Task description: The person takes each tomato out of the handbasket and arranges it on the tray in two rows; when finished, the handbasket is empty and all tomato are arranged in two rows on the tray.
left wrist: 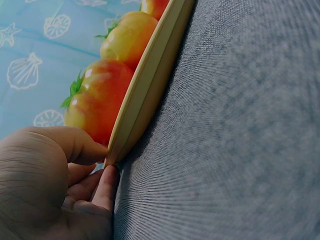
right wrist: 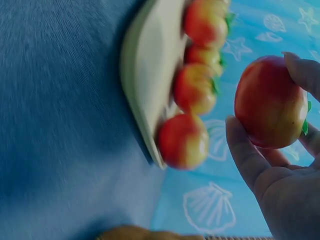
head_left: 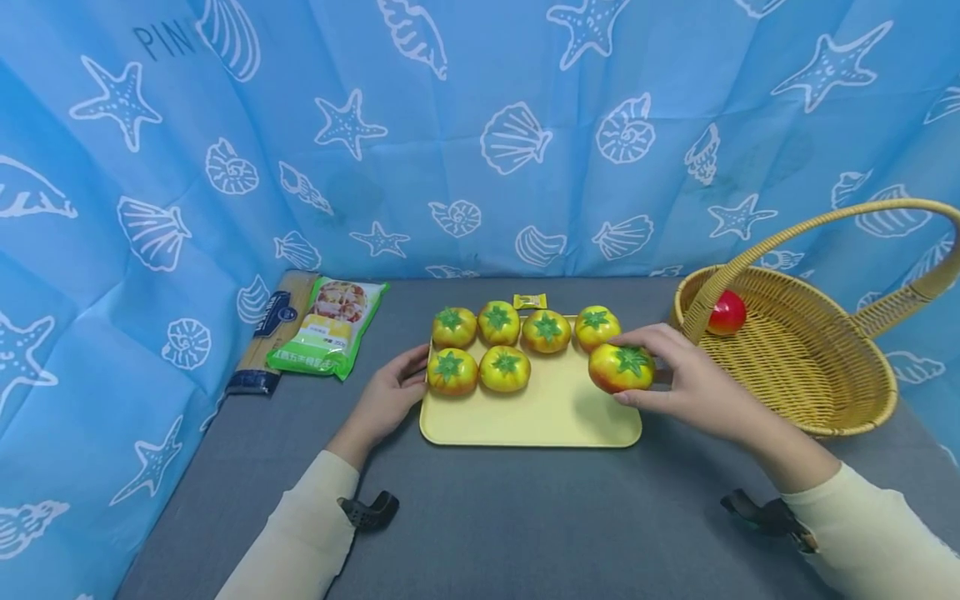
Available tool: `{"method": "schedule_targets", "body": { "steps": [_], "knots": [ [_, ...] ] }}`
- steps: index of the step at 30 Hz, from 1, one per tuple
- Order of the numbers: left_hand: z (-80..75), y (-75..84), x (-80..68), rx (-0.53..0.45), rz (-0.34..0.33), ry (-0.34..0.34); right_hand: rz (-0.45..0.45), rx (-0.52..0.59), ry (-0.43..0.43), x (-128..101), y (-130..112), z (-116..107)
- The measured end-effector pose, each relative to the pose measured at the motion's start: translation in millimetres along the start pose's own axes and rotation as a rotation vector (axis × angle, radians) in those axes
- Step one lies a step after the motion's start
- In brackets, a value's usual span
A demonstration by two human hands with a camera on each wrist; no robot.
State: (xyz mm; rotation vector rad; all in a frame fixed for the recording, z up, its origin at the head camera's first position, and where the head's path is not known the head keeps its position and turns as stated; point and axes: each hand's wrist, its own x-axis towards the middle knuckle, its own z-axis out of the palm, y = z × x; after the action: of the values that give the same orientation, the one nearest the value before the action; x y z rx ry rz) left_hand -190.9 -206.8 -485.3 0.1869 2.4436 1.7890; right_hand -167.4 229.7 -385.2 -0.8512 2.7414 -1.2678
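A pale yellow tray lies on the grey table with several yellow-red toy tomatoes in two rows. My right hand grips one more tomato over the tray's right edge; the right wrist view shows that tomato between thumb and fingers, just above the tray. My left hand rests at the tray's left edge. In the left wrist view its thumb and fingertips touch the tray rim, next to a tomato.
A wicker basket with a tall handle stands at the right and holds a red fruit. Two food packets lie at the back left. A small yellow wrapper lies behind the tray. A blue seashell curtain surrounds the table.
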Motion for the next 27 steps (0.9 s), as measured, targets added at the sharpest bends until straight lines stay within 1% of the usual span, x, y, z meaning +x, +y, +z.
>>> {"method": "schedule_targets", "body": {
  "steps": [3,9,14,20,27],
  "knots": [
    [0.6,-0.8,0.1,-0.002,0.005,-0.003,0.002,0.006,-0.016,7,5,12],
    [1.3,-2.0,0.9,0.001,0.000,-0.001,0.021,-0.061,-0.057,20,13,36],
    [0.7,-1.1,0.0,-0.005,-0.003,0.002,0.018,-0.079,-0.059,29,18,54],
    [1.3,1.3,0.7,-0.007,0.000,-0.007,0.035,-0.086,-0.026,38,22,65],
    [-1.1,-0.9,1.6,-0.005,0.002,0.000,0.043,-0.103,-0.023,45,19,76]
  ]
}}
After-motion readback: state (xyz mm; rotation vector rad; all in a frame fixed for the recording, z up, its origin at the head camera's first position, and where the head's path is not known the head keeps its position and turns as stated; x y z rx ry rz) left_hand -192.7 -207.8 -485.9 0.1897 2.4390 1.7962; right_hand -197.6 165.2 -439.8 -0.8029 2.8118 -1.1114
